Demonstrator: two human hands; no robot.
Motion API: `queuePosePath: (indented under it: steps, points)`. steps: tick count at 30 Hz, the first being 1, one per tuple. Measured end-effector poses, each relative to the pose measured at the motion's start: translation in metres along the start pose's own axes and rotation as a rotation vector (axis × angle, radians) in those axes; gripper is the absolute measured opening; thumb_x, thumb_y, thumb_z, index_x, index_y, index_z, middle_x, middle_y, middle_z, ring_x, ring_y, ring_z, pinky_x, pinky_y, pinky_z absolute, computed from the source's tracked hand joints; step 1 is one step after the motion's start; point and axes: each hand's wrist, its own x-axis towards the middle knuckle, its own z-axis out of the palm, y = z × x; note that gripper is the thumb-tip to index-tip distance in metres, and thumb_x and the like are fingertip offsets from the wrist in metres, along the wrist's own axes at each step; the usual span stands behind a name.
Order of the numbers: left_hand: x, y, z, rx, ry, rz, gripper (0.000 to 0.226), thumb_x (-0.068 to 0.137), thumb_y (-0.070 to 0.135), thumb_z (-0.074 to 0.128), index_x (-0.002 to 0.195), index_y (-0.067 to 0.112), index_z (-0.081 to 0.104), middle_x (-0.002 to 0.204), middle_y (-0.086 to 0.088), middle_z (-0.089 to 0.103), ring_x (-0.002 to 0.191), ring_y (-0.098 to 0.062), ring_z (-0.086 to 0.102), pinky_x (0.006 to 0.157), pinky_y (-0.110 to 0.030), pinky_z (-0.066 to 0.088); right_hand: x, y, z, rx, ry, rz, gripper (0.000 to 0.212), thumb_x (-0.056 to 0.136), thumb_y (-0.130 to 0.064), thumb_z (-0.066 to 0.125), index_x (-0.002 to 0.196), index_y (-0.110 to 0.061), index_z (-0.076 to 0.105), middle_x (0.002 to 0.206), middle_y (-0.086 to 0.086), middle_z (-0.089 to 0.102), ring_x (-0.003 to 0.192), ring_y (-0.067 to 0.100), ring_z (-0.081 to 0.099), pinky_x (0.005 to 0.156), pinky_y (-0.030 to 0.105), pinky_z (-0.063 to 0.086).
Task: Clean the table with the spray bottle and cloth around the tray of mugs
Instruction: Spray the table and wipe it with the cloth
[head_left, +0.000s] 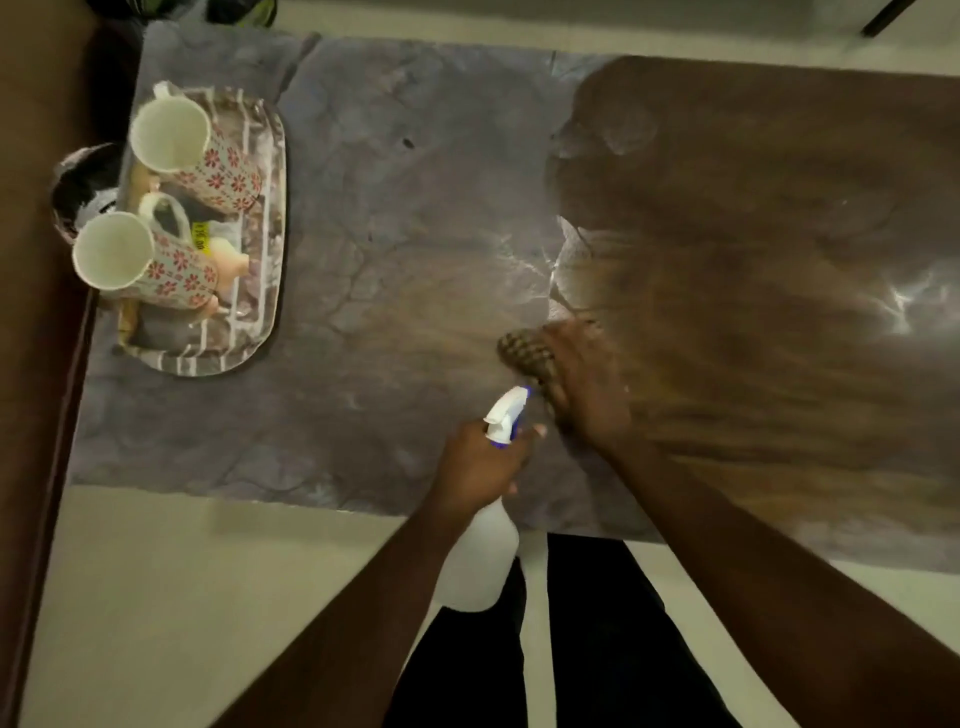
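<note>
My left hand (480, 462) grips the neck of a white spray bottle (480, 561) with a white and blue nozzle, held over the table's near edge. Just right of it, my right hand (587, 384) presses a brown checked cloth (524, 353) flat onto the grey marble-patterned table (415, 208); only the cloth's left end shows past my fingers. A patterned tray (265, 291) sits at the table's left end with two white mugs with red flowers, one at the back (182, 145) and one at the front (135, 260).
The right half of the table looks brown and blurred, with bright glints. A dark brown piece of furniture (31, 260) borders the table on the left, and a dark round container (83, 187) sits beside the tray. Pale floor lies below.
</note>
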Motion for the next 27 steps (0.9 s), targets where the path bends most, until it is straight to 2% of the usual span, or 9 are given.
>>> queuePosePath:
  steps: [5, 7, 11, 15, 17, 19, 23, 25, 27]
  points:
    - [-0.028, -0.041, -0.010, 0.011, 0.025, -0.025, 0.011, 0.079, 0.035, 0.071, 0.078, 0.033, 0.059, 0.064, -0.008, 0.063, 0.041, -0.013, 0.055, 0.056, -0.031, 0.049, -0.112, 0.039, -0.011, -0.107, -0.152, -0.318, 0.050, 0.091, -0.038, 0.046, 0.136, -0.015, 0.044, 0.138, 0.010, 0.049, 0.130, 0.029, 0.042, 0.111, 0.045, 0.028]
    - [-0.034, -0.049, -0.009, 0.039, 0.038, -0.048, 0.018, 0.080, 0.034, 0.072, 0.072, 0.033, 0.055, 0.060, -0.009, 0.059, 0.042, -0.018, 0.054, 0.055, -0.032, 0.049, -0.117, 0.065, -0.020, -0.110, -0.083, -0.131, 0.050, 0.091, -0.038, 0.043, 0.136, -0.014, 0.041, 0.134, 0.017, 0.051, 0.129, 0.031, 0.039, 0.112, 0.043, 0.024]
    - [-0.036, -0.052, -0.007, -0.042, -0.004, -0.042, 0.019, 0.082, 0.038, 0.072, 0.098, 0.038, 0.062, 0.071, -0.013, 0.067, 0.038, -0.011, 0.051, 0.049, -0.022, 0.046, -0.085, 0.014, 0.003, -0.054, 0.155, 0.455, 0.048, 0.087, -0.026, 0.042, 0.130, -0.004, 0.046, 0.130, 0.020, 0.054, 0.127, 0.034, 0.038, 0.110, 0.045, 0.023]
    - [-0.033, -0.051, -0.020, -0.090, 0.118, -0.004, 0.021, 0.081, 0.025, 0.071, 0.100, 0.030, 0.064, 0.079, 0.002, 0.063, 0.042, 0.003, 0.057, 0.050, -0.012, 0.046, -0.135, -0.054, 0.038, -0.072, -0.050, -0.094, 0.053, 0.088, -0.030, 0.049, 0.137, -0.011, 0.043, 0.141, 0.012, 0.047, 0.136, 0.029, 0.034, 0.112, 0.047, 0.023]
    - [-0.034, -0.051, -0.030, -0.094, 0.060, -0.011, 0.032, 0.076, 0.037, 0.073, 0.107, 0.035, 0.066, 0.076, 0.001, 0.064, 0.048, -0.003, 0.060, 0.055, -0.022, 0.052, -0.160, -0.031, 0.024, -0.039, -0.110, -0.176, 0.055, 0.086, -0.032, 0.052, 0.138, -0.014, 0.041, 0.141, 0.011, 0.048, 0.135, 0.027, 0.035, 0.108, 0.051, 0.030]
    - [-0.035, -0.054, -0.042, -0.079, 0.019, -0.046, 0.042, 0.066, 0.053, 0.070, 0.104, 0.037, 0.068, 0.077, -0.008, 0.068, 0.057, -0.017, 0.064, 0.058, -0.035, 0.054, -0.164, -0.005, 0.009, -0.028, -0.035, -0.010, 0.052, 0.086, -0.028, 0.046, 0.135, -0.011, 0.043, 0.137, 0.015, 0.050, 0.133, 0.028, 0.036, 0.108, 0.051, 0.030]
    - [-0.027, -0.063, -0.058, -0.055, 0.145, -0.026, 0.024, 0.065, 0.049, 0.067, 0.082, 0.032, 0.064, 0.079, -0.018, 0.073, 0.046, -0.017, 0.054, 0.059, -0.039, 0.054, -0.111, -0.029, 0.011, -0.070, 0.142, 0.524, 0.053, 0.083, -0.025, 0.042, 0.132, -0.005, 0.043, 0.134, 0.019, 0.050, 0.129, 0.034, 0.035, 0.110, 0.046, 0.022]
    - [-0.023, -0.062, -0.061, -0.085, 0.162, -0.005, 0.030, 0.067, 0.048, 0.070, 0.093, 0.032, 0.067, 0.082, -0.005, 0.075, 0.053, -0.014, 0.059, 0.068, -0.040, 0.057, -0.080, -0.077, 0.033, -0.039, 0.108, 0.415, 0.053, 0.084, -0.024, 0.041, 0.133, -0.006, 0.041, 0.135, 0.019, 0.049, 0.129, 0.034, 0.037, 0.110, 0.045, 0.019]
    - [-0.023, -0.055, -0.061, -0.099, 0.087, 0.071, 0.036, 0.079, 0.038, 0.073, 0.115, 0.035, 0.067, 0.094, 0.018, 0.072, 0.070, 0.006, 0.065, 0.075, -0.021, 0.055, -0.081, -0.116, 0.052, -0.011, 0.001, 0.037, 0.049, 0.088, -0.026, 0.043, 0.134, -0.008, 0.042, 0.138, 0.016, 0.049, 0.130, 0.033, 0.042, 0.112, 0.047, 0.020]
